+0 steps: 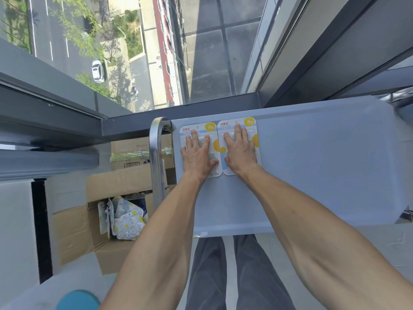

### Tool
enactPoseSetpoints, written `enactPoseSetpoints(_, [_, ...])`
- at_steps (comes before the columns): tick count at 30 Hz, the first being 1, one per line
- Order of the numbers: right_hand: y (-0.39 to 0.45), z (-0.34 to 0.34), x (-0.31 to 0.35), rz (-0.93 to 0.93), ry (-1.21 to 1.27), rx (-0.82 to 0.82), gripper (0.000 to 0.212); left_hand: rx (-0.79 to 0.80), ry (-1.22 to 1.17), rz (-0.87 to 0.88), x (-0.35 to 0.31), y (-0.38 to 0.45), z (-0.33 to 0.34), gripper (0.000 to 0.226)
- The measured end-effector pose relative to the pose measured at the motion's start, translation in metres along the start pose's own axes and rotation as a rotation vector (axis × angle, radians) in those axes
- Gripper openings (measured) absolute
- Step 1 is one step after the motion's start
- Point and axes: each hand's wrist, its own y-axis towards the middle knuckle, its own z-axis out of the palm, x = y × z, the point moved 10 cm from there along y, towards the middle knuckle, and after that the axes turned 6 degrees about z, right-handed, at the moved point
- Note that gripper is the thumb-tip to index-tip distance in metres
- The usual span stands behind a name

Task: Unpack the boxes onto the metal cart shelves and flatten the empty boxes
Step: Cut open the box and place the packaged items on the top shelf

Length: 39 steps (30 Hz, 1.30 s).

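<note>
Seen from above: two flat hook packs lying side by side, edges touching, at the far left corner of the top shelf (324, 166) of a metal cart. Left pack (215, 139) and right pack (253, 130) each white with yellow dots and a yellow "3KG" badge at the far right corner. Left hand (197, 156) pressed flat on the left pack, fingers straight and slightly spread, thumb reaching toward the right pack. Right hand (241, 151) pressed flat on the right pack, fingers straight and spread. Curved steel cart handle (156, 162) rising just beside the shelf's left edge. On the floor left of the cart, an open cardboard box (89, 222) holding more of the same packs (127, 220), jumbled. Further back, another cardboard box (134, 155) partly behind the handle. Beyond the shelf's far edge, a window (138, 52) overlooking a street.
</note>
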Motion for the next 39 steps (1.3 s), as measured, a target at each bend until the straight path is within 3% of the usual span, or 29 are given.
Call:
enactPoseSetpoints(12, [-0.017,-0.030,0.008,0.019,-0.138,-0.048,0.068,-0.017,0.028,-0.012,0.002,-0.017,-0.031,0.087])
enactPoseSetpoints(16, [-0.045,-0.052,0.007,0.099,-0.152,-0.099,0.051,-0.048,0.037,0.008,0.005,-0.037,-0.056,0.081])
enactPoseSetpoints(25, [-0.144,-0.069,0.052,0.204,-0.055,-0.135,0.049,-0.202,0.026,0.084,0.021,-0.122,-0.113,0.069])
enactPoseSetpoints(32, [-0.223,-0.094,0.095,0.131,0.170,-0.330,0.048,-0.490,-0.305,0.027,0.074,-0.220,-0.134,0.042])
enactPoseSetpoints(37, [-0.275,-0.074,0.094,0.140,0.130,-0.309,0.046,-0.359,-0.281,-0.233,0.153,-0.282,-0.076,0.034])
enactPoseSetpoints(39, [-0.295,-0.067,0.112,0.054,0.143,-0.349,0.042,-0.328,-0.273,-0.265,0.169,-0.304,-0.059,0.036])
